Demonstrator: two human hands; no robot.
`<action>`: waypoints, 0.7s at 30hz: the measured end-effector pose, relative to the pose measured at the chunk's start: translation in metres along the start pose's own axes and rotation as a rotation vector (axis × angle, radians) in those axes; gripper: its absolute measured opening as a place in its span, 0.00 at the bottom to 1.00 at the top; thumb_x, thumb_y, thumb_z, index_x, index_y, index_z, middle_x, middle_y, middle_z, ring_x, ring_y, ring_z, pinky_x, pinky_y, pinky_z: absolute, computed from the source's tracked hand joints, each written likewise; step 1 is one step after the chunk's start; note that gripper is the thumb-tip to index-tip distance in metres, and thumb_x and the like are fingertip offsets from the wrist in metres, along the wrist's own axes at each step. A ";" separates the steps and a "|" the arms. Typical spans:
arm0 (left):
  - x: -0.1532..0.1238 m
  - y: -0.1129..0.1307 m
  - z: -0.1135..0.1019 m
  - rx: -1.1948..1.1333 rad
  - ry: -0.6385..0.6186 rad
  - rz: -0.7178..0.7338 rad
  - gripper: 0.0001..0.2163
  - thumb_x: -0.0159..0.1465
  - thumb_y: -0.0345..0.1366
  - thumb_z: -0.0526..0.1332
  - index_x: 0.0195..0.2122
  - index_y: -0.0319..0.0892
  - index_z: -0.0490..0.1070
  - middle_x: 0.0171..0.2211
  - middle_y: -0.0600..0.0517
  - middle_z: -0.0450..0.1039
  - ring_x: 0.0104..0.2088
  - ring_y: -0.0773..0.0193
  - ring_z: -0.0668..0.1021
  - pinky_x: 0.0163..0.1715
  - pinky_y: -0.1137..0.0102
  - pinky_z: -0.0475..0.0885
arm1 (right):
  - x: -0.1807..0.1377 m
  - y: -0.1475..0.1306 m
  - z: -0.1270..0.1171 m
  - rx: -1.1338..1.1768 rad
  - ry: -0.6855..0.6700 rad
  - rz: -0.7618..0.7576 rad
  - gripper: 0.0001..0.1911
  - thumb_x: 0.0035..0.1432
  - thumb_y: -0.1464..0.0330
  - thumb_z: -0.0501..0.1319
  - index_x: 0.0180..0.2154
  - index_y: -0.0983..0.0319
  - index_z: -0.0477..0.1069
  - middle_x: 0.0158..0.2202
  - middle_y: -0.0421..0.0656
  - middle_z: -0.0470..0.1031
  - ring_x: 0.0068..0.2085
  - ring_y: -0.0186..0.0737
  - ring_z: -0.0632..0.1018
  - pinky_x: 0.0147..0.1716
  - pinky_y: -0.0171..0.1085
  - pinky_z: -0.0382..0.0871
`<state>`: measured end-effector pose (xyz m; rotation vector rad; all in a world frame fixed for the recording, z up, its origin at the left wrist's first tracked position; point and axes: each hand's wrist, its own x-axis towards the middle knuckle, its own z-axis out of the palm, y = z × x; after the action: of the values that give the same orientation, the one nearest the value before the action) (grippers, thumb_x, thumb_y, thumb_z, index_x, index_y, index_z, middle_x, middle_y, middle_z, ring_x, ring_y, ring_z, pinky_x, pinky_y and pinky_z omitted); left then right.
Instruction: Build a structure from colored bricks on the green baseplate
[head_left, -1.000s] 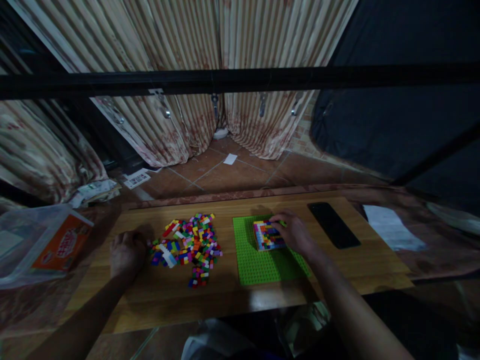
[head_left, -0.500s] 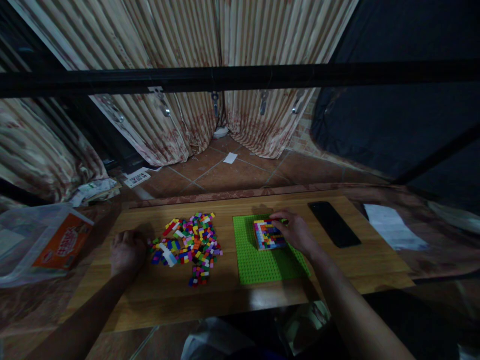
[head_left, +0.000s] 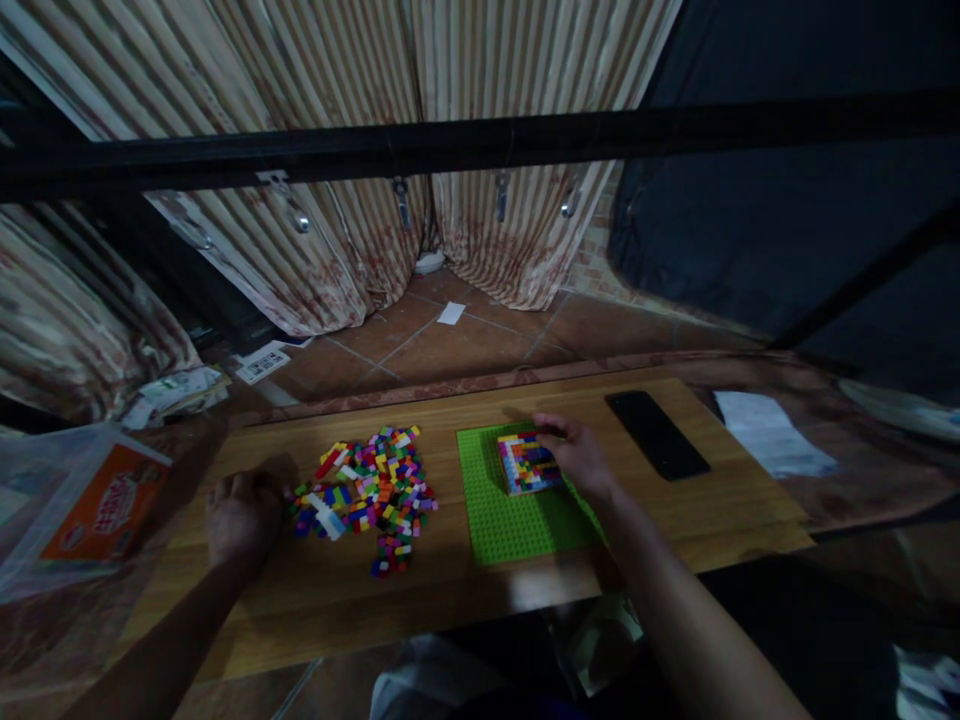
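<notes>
A block built of many-coloured toy bricks (head_left: 519, 466) stands on a green studded baseplate (head_left: 495, 535). My right hand (head_left: 581, 458) is at the block's far right corner, its thumb and fingertips brought together over the top edge. Whatever is between those fingertips is too small to make out. On the left of the table, my left hand (head_left: 244, 515) rests with its fingers curled in, beside a pile of loose bricks (head_left: 386, 480). Nothing shows in that hand. A longer whitish-blue piece (head_left: 328, 517) lies at the pile's near left.
A black phone (head_left: 657, 434) lies on the wooden table (head_left: 360, 625), right of the baseplate. Beyond the right edge is a white paper (head_left: 772, 432). A clear plastic box with an orange label (head_left: 105, 505) stands off the left end. Curtains (head_left: 315, 90) hang behind a dark bar.
The whole view has shifted and tilted slightly. Both hands keep nearly the same places, the right at the block's corner and the left beside the pile.
</notes>
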<state>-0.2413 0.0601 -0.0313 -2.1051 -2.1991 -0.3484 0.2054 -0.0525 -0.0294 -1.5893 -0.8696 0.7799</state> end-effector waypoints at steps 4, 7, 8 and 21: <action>0.000 0.002 -0.002 -0.037 0.006 -0.002 0.10 0.61 0.31 0.51 0.39 0.38 0.71 0.41 0.41 0.70 0.48 0.46 0.71 0.47 0.55 0.69 | 0.004 0.000 0.006 -0.019 0.001 0.006 0.13 0.45 0.69 0.60 0.36 0.59 0.75 0.39 0.42 0.80 0.42 0.42 0.80 0.45 0.46 0.75; 0.000 0.004 -0.003 -0.030 -0.010 -0.028 0.11 0.61 0.32 0.51 0.39 0.38 0.71 0.41 0.40 0.70 0.48 0.46 0.71 0.47 0.55 0.69 | 0.005 0.002 0.007 -0.022 -0.014 0.017 0.13 0.46 0.69 0.59 0.36 0.59 0.76 0.39 0.41 0.80 0.41 0.41 0.80 0.45 0.46 0.74; 0.000 0.004 -0.003 -0.024 -0.016 -0.027 0.11 0.61 0.32 0.51 0.40 0.38 0.71 0.41 0.40 0.70 0.48 0.46 0.71 0.47 0.55 0.69 | 0.006 0.002 0.007 -0.022 -0.019 0.022 0.13 0.46 0.69 0.59 0.36 0.59 0.76 0.38 0.41 0.80 0.40 0.41 0.80 0.45 0.46 0.74; -0.002 0.001 0.000 -0.036 0.045 0.027 0.12 0.61 0.31 0.50 0.40 0.37 0.72 0.41 0.38 0.71 0.47 0.44 0.72 0.42 0.54 0.70 | 0.010 0.009 0.010 0.050 -0.052 0.079 0.15 0.44 0.70 0.59 0.38 0.60 0.75 0.34 0.43 0.80 0.34 0.42 0.80 0.35 0.41 0.76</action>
<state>-0.2399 0.0578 -0.0315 -2.1208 -2.1537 -0.4331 0.2031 -0.0401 -0.0405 -1.5726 -0.8227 0.8959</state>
